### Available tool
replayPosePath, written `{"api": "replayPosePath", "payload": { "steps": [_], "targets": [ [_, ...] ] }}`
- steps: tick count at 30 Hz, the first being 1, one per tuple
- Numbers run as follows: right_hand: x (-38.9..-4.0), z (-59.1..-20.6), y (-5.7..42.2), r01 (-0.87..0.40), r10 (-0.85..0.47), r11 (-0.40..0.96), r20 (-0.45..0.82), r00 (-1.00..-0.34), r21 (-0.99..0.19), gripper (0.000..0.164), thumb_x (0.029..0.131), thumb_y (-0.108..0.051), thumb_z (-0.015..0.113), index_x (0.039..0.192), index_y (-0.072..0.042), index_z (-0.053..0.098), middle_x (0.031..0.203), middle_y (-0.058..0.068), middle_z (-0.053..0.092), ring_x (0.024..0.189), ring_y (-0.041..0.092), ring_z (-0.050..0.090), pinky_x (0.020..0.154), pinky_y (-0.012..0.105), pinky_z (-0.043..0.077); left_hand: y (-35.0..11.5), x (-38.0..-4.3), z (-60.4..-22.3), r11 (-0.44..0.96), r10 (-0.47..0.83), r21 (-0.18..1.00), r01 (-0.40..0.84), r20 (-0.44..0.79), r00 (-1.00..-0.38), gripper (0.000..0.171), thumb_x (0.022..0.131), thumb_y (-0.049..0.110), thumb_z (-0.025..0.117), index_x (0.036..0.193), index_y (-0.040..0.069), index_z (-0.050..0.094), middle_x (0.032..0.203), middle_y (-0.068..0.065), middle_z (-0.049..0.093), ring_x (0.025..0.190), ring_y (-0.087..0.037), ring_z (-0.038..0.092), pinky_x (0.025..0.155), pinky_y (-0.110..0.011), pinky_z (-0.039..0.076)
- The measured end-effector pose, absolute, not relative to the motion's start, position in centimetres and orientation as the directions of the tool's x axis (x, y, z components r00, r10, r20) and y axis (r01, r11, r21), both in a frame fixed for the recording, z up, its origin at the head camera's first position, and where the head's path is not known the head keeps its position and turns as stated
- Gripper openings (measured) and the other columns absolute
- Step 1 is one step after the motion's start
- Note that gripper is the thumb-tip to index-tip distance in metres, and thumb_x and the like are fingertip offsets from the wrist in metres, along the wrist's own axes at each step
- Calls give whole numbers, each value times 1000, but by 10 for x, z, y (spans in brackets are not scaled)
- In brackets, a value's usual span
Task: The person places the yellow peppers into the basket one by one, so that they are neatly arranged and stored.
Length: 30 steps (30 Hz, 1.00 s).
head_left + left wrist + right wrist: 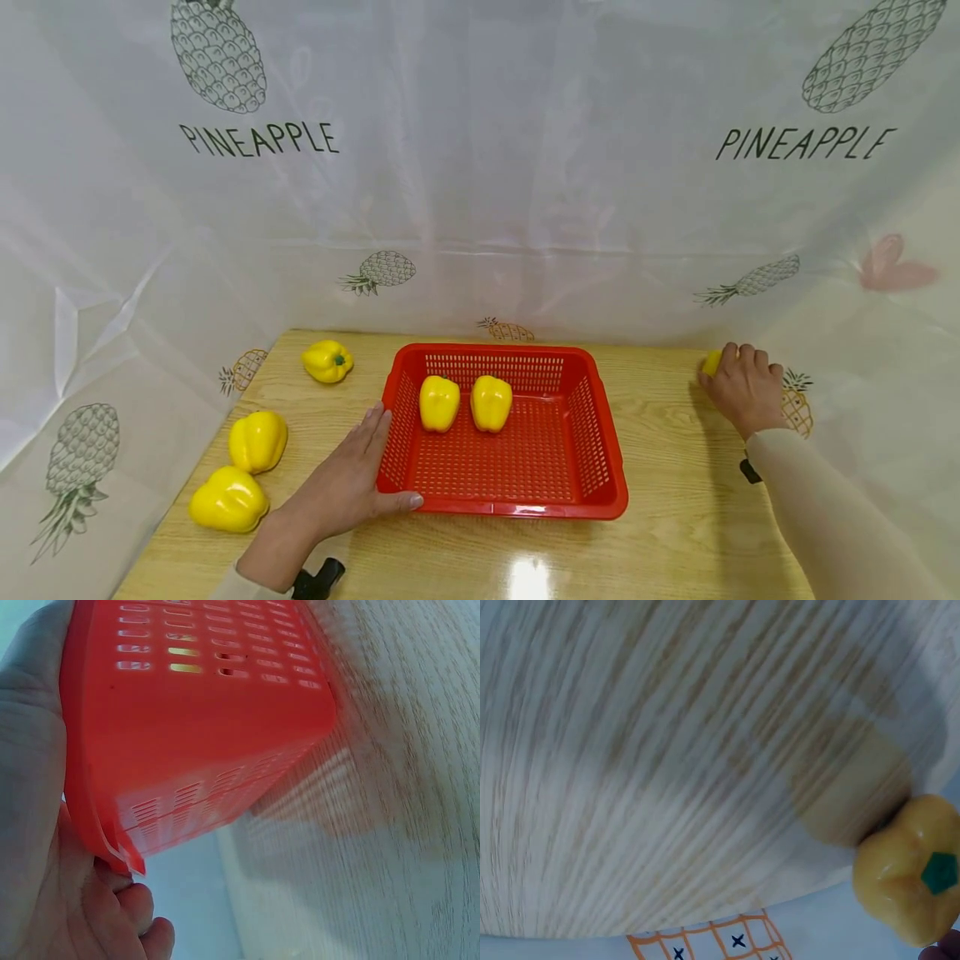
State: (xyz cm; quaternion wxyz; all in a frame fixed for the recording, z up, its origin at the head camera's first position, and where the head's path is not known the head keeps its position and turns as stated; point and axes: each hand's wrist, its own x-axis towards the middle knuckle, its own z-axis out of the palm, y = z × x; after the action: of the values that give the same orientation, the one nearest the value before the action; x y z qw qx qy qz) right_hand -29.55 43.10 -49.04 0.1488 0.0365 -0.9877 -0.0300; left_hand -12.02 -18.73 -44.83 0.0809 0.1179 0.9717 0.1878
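A red plastic basket [493, 510] stands mid-table with two yellow bell peppers, a left one [439, 404] and a right one [491, 403], inside near its back left. My left hand [345, 479] rests against the basket's front left corner, fingers straight along the left rim and thumb on the front rim. The left wrist view shows the basket wall [202, 727] close beside that hand. At the table's far right, my right hand [746, 387] holds another yellow bell pepper [904, 874], mostly hidden by the hand in the head view; its green stem end shows in the right wrist view.
On the table's left side lie three more yellow bell peppers: one at the back [327, 361], one midway [258, 441] and one nearer me [228, 499]. A pineapple-printed sheet [495, 208] hangs behind and along both sides of the wooden table [660, 500].
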Motion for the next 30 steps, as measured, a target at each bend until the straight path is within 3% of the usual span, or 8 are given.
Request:
{"api": "replayPosePath", "payload": {
  "steps": [9,18,26,30],
  "targets": [
    [-290,-496,433,-55,-73,996,321,-944,64,52,103,-34,67,100,12,44,91,33,44,82,53,49,63,63,45,-187,-120,-448,905,268,370,210,-112,-957,140,76,95,56,168,0,12,176,-22,7,160,-47,22,125,-62,32],
    [-286,-502,432,-22,-24,1000,303,-953,7,57,102,-34,70,116,13,42,104,40,41,88,58,47,68,68,48,-186,-121,-447,905,265,375,204,-121,-957,138,77,93,60,168,1,12,177,-21,7,159,-48,23,124,-62,32],
    [-285,-503,426,-55,-37,998,361,-932,-42,56,100,-33,73,101,13,41,88,35,44,76,53,50,59,62,48,-187,-121,-447,903,264,383,196,-132,-956,138,77,94,58,169,1,11,177,-19,4,159,-49,23,124,-62,32],
    [-285,-503,420,-70,-34,992,320,-947,-101,57,99,-26,74,108,18,40,97,40,45,84,56,49,66,63,49,-189,-120,-448,903,259,387,187,-141,-956,139,77,94,58,168,1,11,177,-19,3,158,-50,23,124,-63,32]
  ]
}}
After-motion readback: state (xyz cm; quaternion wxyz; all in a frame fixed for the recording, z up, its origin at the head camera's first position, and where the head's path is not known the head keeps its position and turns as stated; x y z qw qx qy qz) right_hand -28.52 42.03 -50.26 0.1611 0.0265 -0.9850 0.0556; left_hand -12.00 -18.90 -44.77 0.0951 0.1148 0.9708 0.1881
